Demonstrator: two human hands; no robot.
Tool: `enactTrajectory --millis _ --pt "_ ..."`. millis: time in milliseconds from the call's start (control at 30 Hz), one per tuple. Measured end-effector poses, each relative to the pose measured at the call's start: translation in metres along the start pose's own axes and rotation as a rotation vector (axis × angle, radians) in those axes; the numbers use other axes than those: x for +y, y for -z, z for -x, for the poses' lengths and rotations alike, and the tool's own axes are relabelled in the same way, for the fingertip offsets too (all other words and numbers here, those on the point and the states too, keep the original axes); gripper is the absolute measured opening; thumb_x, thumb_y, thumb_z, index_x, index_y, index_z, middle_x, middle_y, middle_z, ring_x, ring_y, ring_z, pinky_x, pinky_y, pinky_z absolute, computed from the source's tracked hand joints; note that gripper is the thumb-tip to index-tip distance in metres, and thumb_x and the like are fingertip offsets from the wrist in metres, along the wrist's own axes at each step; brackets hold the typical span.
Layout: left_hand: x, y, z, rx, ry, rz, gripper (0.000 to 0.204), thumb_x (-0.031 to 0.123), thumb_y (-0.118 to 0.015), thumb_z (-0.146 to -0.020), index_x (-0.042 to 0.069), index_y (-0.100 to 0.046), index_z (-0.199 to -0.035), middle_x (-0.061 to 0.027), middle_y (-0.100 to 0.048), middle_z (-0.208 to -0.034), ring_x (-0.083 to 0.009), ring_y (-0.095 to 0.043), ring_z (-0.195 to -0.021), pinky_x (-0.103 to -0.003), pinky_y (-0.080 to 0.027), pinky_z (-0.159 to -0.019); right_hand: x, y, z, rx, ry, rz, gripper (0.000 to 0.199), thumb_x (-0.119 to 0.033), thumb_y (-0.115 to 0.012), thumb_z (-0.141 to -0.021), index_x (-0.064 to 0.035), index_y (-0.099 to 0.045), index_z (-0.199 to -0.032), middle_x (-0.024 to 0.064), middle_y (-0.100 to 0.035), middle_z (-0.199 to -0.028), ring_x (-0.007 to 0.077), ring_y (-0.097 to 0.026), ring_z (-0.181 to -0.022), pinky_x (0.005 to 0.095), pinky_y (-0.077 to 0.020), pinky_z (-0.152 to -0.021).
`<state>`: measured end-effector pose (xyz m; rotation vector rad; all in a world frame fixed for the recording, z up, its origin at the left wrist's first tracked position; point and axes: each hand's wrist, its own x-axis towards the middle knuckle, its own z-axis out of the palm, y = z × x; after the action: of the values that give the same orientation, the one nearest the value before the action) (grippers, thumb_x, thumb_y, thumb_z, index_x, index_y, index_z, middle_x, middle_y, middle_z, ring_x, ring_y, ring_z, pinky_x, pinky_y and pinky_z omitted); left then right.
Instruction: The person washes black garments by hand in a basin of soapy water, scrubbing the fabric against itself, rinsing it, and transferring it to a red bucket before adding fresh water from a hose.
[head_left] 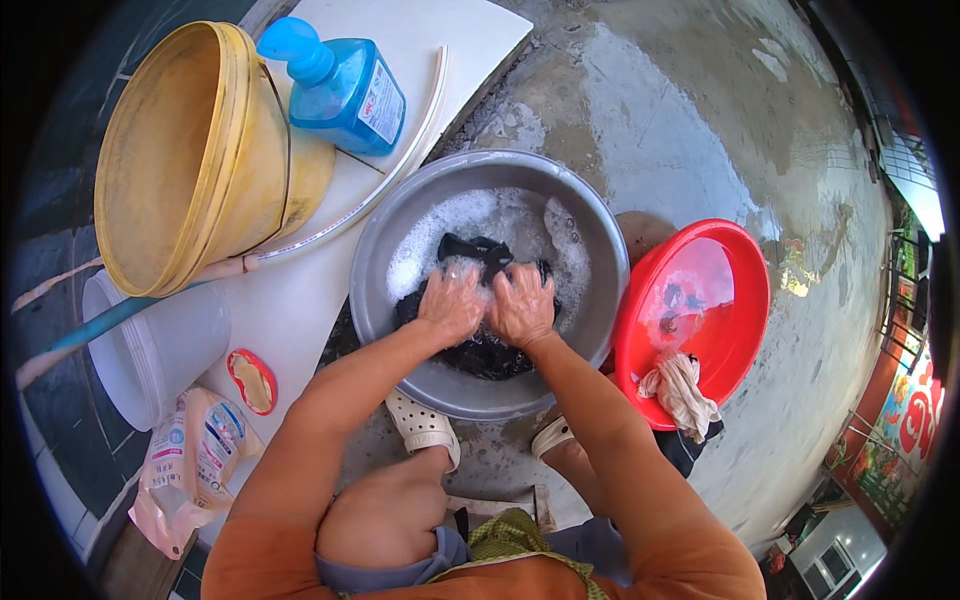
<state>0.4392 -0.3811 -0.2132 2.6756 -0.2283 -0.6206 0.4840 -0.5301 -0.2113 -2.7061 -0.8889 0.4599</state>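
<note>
My left hand (453, 303) and my right hand (522, 303) are side by side in a grey basin (366, 300) of sudsy water. Both are closed on a wet black garment (490, 357), their fingers bent into its cloth. Part of the garment bunches up beyond my fingertips, and the rest spreads in the water below my wrists. White foam (440, 228) floats along the far and left side of the water. Which piece of clothing it is, I cannot tell.
To the right sits a red basin (757, 300) with a pale cloth (680, 395) over its rim. A white slab at left holds a tipped yellow bucket (230, 150), blue pump bottle (350, 100), hose (400, 170), white bucket (165, 345), red-edged brush (251, 382) and plastic bag (190, 460).
</note>
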Motion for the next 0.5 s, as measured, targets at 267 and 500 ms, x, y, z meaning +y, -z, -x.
enactTrajectory --millis 267,500 --pt "-0.037 0.053 -0.068 -0.005 0.395 0.364 0.046 0.032 -0.051 -0.084 0.000 -0.049 -0.116 -0.0244 -0.054 -0.113 -0.0360 -0.054 -0.104 -0.045 -0.041 -0.090 0.016 -0.001 -0.095 -0.044 -0.513 -0.418 0.030 -0.032 -0.053 -0.078 -0.0062 -0.068 -0.077 0.0166 -0.065 -0.077 0.0286 -0.064 -0.072 0.0383 -0.0484 -0.064" --pt "0.010 0.064 0.043 0.138 0.035 0.152 0.022 0.030 -0.063 -0.073 0.015 -0.066 -0.090 -0.0157 -0.038 -0.127 -0.0406 -0.030 -0.122 -0.057 -0.028 -0.092 -0.005 0.066 0.020 -0.116 0.165 -0.202 0.033 -0.040 -0.059 -0.078 -0.0135 -0.062 -0.097 0.0133 -0.030 -0.137 0.0403 -0.022 -0.129 0.0631 -0.0254 -0.093"
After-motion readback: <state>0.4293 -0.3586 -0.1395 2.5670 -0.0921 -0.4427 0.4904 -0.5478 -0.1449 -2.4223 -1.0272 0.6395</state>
